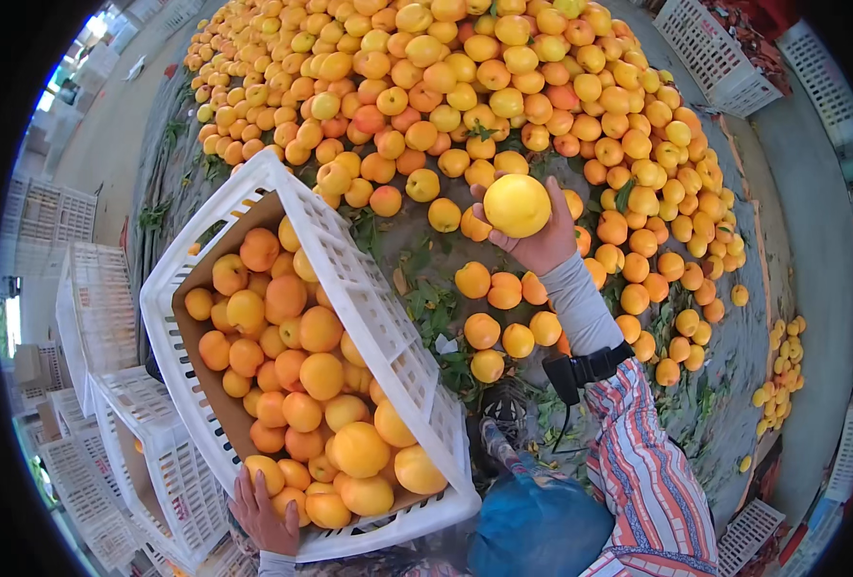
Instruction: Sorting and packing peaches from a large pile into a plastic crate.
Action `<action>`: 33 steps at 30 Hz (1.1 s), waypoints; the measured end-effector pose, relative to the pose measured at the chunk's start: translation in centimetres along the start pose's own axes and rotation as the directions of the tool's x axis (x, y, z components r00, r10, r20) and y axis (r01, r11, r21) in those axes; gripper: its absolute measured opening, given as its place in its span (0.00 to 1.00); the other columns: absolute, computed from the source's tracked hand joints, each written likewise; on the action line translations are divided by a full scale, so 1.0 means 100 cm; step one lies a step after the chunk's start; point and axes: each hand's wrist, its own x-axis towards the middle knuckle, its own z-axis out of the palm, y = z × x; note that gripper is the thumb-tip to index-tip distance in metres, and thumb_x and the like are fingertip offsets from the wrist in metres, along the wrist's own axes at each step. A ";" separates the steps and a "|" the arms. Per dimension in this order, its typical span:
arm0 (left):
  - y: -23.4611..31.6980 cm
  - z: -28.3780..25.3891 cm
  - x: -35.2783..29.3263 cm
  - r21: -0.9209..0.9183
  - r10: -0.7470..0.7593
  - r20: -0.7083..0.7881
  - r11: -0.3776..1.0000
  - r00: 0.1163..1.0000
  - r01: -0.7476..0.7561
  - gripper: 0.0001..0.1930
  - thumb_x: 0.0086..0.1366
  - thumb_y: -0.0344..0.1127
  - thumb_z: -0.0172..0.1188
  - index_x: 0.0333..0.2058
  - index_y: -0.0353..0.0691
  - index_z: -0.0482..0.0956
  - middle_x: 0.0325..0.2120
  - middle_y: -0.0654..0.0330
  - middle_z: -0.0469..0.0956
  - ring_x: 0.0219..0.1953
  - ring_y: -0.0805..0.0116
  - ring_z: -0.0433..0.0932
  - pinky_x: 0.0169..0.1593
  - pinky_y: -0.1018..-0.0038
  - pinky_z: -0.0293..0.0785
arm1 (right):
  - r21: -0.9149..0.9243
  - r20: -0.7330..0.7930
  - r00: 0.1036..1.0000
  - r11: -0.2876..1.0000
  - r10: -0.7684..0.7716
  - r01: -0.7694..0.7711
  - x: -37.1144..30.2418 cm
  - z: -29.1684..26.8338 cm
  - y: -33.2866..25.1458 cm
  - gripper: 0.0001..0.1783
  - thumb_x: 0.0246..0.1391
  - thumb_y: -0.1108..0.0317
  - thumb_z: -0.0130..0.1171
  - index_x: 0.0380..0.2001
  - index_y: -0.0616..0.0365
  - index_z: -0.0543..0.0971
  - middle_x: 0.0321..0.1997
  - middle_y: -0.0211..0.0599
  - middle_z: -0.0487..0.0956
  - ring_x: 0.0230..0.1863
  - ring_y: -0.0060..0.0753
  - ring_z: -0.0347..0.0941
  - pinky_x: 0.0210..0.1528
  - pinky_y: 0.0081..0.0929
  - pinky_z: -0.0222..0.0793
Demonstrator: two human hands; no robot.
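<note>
A yellow peach (pixel 517 205) sits in my right hand (pixel 551 236), fingers and thumb around it, raised over the fruit on the ground. My left hand (pixel 261 512) lies with fingers apart at the near left corner of a white plastic crate (pixel 409 358), its fingertips against peaches there. Cardboard lines the crate, and many orange-yellow peaches (pixel 301 412) fill it. Beyond my right hand spreads a large heap of peaches (pixel 426 87). Several loose peaches (pixel 504 290) lie between the crate and my right forearm.
White slatted crates (pixel 148 423) stand stacked on the left, and another crate (pixel 719 60) is at the far right. A grey ground sheet (pixel 734 269) with scattered leaves lies under the fruit. A smaller group of peaches (pixel 780 375) rests at the right. Blue cloth (pixel 542 524) shows near the lower edge.
</note>
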 end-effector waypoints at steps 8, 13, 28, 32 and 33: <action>-0.006 -0.020 -0.014 -0.049 0.018 -0.083 0.999 0.996 -0.023 0.33 0.56 0.49 0.53 0.59 0.45 0.60 0.61 0.54 0.56 0.62 0.52 0.55 0.61 0.48 0.44 | 0.001 -0.053 0.992 0.993 0.118 -0.118 -0.061 0.074 0.046 0.35 0.56 0.45 0.49 0.58 0.58 0.59 0.58 0.54 0.63 0.54 0.51 0.67 0.50 0.40 0.73; -0.008 -0.017 -0.019 -0.054 0.002 -0.118 0.998 0.993 -0.009 0.33 0.53 0.46 0.57 0.58 0.47 0.61 0.61 0.59 0.56 0.62 0.55 0.55 0.61 0.47 0.47 | 0.094 0.123 0.942 0.941 0.313 -0.325 -0.070 0.134 0.056 0.35 0.55 0.44 0.49 0.58 0.57 0.59 0.56 0.56 0.64 0.52 0.51 0.69 0.46 0.38 0.76; -0.016 -0.006 -0.029 -0.115 -0.014 -0.216 0.993 0.976 -0.011 0.30 0.55 0.50 0.56 0.56 0.48 0.63 0.59 0.59 0.59 0.60 0.59 0.58 0.60 0.55 0.50 | -0.802 -0.216 0.595 0.206 0.774 -0.560 -0.019 0.261 0.188 0.28 0.54 0.49 0.53 0.50 0.58 0.67 0.48 0.37 0.73 0.47 0.33 0.73 0.42 0.31 0.75; -0.016 -0.004 -0.025 -0.128 -0.014 -0.212 0.992 0.977 -0.014 0.29 0.57 0.50 0.54 0.56 0.48 0.63 0.59 0.59 0.59 0.60 0.60 0.58 0.60 0.54 0.50 | -0.902 -0.408 0.575 -0.215 0.709 -0.374 -0.012 0.263 0.246 0.39 0.46 0.38 0.56 0.50 0.60 0.67 0.47 0.40 0.72 0.44 0.32 0.74 0.37 0.25 0.76; -0.017 -0.002 -0.024 -0.123 -0.007 -0.222 0.992 0.975 -0.020 0.29 0.58 0.50 0.53 0.56 0.48 0.63 0.59 0.60 0.59 0.60 0.60 0.58 0.60 0.54 0.50 | -0.903 -0.407 0.570 -0.218 0.714 -0.371 -0.014 0.263 0.259 0.39 0.46 0.38 0.56 0.50 0.60 0.67 0.47 0.40 0.72 0.44 0.32 0.74 0.37 0.25 0.76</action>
